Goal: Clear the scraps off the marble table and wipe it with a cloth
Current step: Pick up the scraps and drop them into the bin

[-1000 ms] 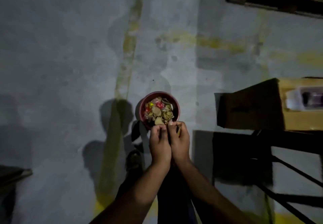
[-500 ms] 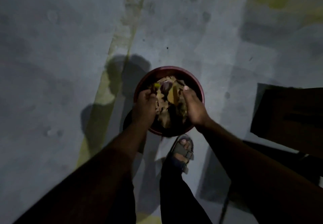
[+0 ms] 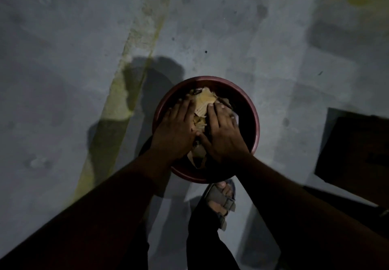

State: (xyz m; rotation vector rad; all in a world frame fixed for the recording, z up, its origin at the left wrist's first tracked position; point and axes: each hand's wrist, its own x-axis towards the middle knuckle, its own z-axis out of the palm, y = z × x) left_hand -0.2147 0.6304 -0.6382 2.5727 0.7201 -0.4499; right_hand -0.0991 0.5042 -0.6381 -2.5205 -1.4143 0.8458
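Note:
A round dark red bin (image 3: 251, 109) stands on the grey floor, filled with paper and wrapper scraps (image 3: 203, 102). My left hand (image 3: 176, 130) lies flat on the left side of the heap, fingers straight, pressing down. My right hand (image 3: 224, 132) lies flat on the right side, fingers spread, pressing the scraps too. The two thumbs nearly meet at the near side of the heap. A tan scrap (image 3: 196, 157) sticks out below the hands. No table or cloth is in view.
The grey concrete floor (image 3: 63, 80) has a yellowish painted stripe (image 3: 130, 65) running past the bin's left. My sandalled foot (image 3: 221, 198) stands just below the bin. A dark box-like object (image 3: 353, 154) sits low at the right edge.
The view has closed in on the bin. My hands went from holding scraps above it, to dropping them in, to lying flat and pressing the heap down.

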